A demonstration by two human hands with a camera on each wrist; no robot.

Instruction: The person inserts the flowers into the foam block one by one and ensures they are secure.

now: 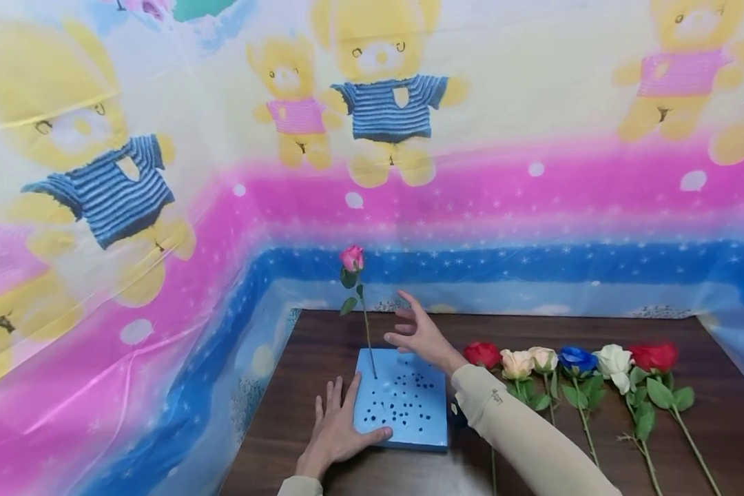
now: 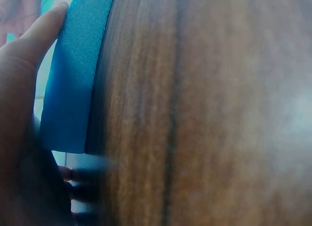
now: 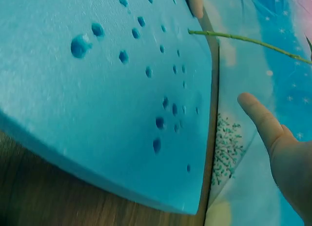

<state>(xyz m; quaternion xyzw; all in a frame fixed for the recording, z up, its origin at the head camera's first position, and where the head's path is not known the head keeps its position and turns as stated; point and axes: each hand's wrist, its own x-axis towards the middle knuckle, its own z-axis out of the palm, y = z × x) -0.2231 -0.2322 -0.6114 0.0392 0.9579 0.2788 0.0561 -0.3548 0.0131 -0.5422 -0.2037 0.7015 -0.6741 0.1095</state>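
Observation:
A blue foam block [image 1: 403,406] with several holes lies on the dark wooden table [image 1: 595,331]. A pink rose [image 1: 351,259] stands upright with its stem [image 1: 367,337] stuck in the block's far left corner. My left hand [image 1: 341,424] lies flat against the block's left edge, thumb on its near corner; the left wrist view shows that thumb against the foam edge [image 2: 73,79]. My right hand [image 1: 417,332] hovers open above the block's far side, just right of the stem, holding nothing. The right wrist view shows the foam [image 3: 107,89], the stem [image 3: 243,39] and open fingers [image 3: 263,118].
A row of several cut roses lies on the table right of the block: red [image 1: 482,354], cream [image 1: 517,363], blue [image 1: 576,359], white [image 1: 614,359], red [image 1: 654,357]. A teddy-bear print sheet [image 1: 372,138] covers the walls behind and to the left.

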